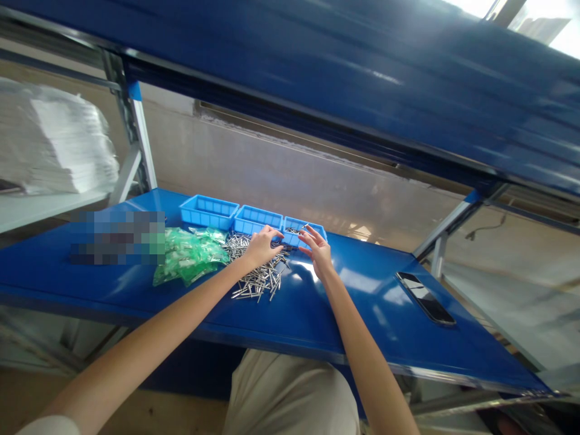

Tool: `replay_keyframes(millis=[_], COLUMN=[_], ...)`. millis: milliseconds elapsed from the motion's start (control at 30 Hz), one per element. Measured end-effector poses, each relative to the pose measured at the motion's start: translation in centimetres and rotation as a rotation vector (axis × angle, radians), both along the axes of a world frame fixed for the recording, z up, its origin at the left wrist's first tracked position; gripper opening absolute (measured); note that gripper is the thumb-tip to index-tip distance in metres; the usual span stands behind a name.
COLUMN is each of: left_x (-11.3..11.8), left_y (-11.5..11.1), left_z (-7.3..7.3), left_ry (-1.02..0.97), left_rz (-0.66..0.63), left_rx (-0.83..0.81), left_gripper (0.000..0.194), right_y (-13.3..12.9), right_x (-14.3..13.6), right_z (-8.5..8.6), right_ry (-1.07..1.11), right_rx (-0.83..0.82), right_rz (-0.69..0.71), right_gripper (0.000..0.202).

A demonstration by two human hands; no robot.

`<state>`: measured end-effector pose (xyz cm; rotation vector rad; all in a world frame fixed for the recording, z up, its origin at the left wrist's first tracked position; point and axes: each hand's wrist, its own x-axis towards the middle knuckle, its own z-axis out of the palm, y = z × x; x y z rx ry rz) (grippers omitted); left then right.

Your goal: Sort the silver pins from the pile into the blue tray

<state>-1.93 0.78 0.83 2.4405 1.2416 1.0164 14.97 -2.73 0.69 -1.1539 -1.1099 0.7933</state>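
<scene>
A heap of thin silvery metal pins (259, 283) lies loose on the blue table. Over its back right part is my left hand (261, 248), its fingers and thumb curled around a few pins that are partly hidden. My right hand (318, 252) is raised at the front of the right-hand blue bin (317, 232), with its fingers spread. Some metal pins (292, 230) show inside that bin. One small metal piece appears close to the right fingertips; whether they touch it, I cannot tell. The middle blue bin (258, 216) stands directly behind the heap.
Left of the heap are crumpled green plastic bags (193, 257); another blue bin (209, 211) stands behind them. A blurred-out patch covers the table's left part. A phone (426, 298) lies on the right. A blue shelf (317, 78) overhangs the blue table (308, 320).
</scene>
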Motion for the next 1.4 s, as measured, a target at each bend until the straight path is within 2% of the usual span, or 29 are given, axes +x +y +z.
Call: replay_keyframes(millis=[233,367,667,933,1100,1400], left_x=[-0.2,-0.2,-0.2,-0.2,-0.2,-0.1], left_y=[0.1,-0.1,-0.2,-0.3,-0.8,-0.5], left_z=[-0.6,-0.8,-0.3,0.0,0.3,-0.2], left_ry=[0.233,0.274,0.296,0.257,0.300,0.307], left_rz=[-0.088,-0.088,-0.050,-0.034,-0.033,-0.026], left_rx=[0.074,0.052,0.017,0.001,-0.022,0.029], left_gripper=[0.025,0.024,0.024,0.021,0.023,0.024], right_y=[-0.5,-0.9,-1.1,-1.3,-1.5,-1.6], right_x=[0.0,-0.3,-0.7,-1.1,-1.2,-1.2], right_z=[-1.3,-1.6,-1.7,-1.3,-1.1,-1.2], right_ry=[-0.744,-0.992,-1.001,-1.043,-1.074,-1.039], right_rx=[-0.039,-0.083,-0.082,-0.104,-0.100,-0.044], right_rz=[-0.081,-0.076,-0.083,-0.155,-0.173,-0.167], right_gripper=[0.027,0.024,0.023,0.025,0.024,0.022])
